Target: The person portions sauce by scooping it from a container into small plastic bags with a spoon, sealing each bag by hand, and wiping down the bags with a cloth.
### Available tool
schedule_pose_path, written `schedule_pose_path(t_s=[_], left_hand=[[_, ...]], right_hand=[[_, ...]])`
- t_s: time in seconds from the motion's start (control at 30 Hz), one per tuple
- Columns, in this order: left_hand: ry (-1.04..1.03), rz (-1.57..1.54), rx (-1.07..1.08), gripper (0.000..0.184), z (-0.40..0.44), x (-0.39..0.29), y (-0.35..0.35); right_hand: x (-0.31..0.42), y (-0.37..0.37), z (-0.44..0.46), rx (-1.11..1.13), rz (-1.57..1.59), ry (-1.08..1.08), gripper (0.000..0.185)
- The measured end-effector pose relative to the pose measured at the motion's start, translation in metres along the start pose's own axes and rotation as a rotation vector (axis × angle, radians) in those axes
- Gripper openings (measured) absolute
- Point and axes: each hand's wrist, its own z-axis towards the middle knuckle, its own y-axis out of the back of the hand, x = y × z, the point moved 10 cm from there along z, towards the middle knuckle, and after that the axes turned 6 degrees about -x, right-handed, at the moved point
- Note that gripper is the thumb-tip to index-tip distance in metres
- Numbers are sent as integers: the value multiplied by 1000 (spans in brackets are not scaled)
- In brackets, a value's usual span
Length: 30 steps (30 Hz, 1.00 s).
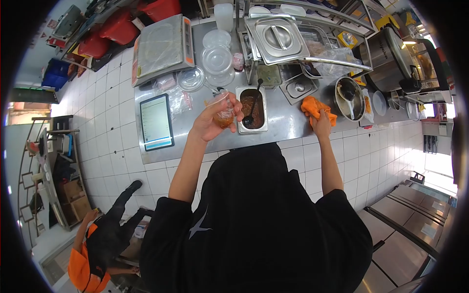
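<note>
My left hand (pixel 209 123) is raised over the steel counter, its fingers closed around a small clear plastic bag (pixel 225 117) with orange-brown sauce in it. Just right of that hand sits a rectangular steel pan (pixel 265 128) of dark reddish sauce. A black ladle (pixel 256 100) leans in the pan with its handle up past the back rim. Farther right, my right hand (pixel 321 126) grips a crumpled orange cloth (pixel 315 106) resting on the counter near its front edge. A tablet (pixel 157 122) lies to the left of my left hand.
A weighing scale (pixel 163 49) stands at the back left, beside stacked clear plastic lids (pixel 216 59). Steel lids (pixel 281 39) rest on a rack behind the pan. A round pot (pixel 337 100) with a ladle stands right of the cloth. Another person (pixel 88 263) in orange is at lower left.
</note>
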Motion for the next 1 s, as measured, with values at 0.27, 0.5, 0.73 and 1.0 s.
schedule_pose_path(t_s=[0.27, 0.5, 0.73, 1.0], left_hand=[[46, -140, 133, 28, -9, -5, -15], [-56, 562, -412, 22, -25, -7, 47], [-28, 524, -609, 22, -41, 34, 110], [34, 526, -603, 20, -37, 78, 127]], right_hand=[[3, -11, -2, 143, -191, 1, 35], [205, -15, 32, 496, 922, -204, 59], [281, -76, 13, 883, 1057, -7, 32], [295, 29, -27, 334, 428, 710, 32]])
